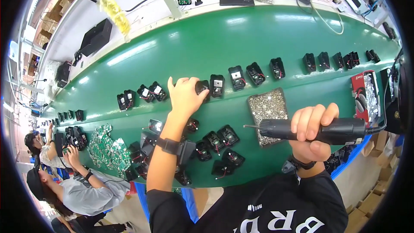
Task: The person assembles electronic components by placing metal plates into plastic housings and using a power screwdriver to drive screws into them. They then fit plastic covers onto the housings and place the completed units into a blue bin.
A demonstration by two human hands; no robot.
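Observation:
My left hand (184,96) reaches across the green bench, its fingers closed around a small black plastic housing (202,88) in the row. My right hand (314,129) grips a black corded electric screwdriver (276,128), held level with its thin bit pointing left. Beneath the bit lies a tray of small metal screws (268,111). Right of my left hand stand more open black housings (217,85), some with a white part and red wires inside. Nearer to me, several loose black housings with red wires (213,141) lie on the bench.
Green circuit boards (108,146) lie heaped at the left. Two co-workers (82,190) stand or sit along the bench there. A red box (364,99) lies at the right by the screwdriver's cord (379,128). A yellow-wrapped object (114,13) hangs above the back shelf.

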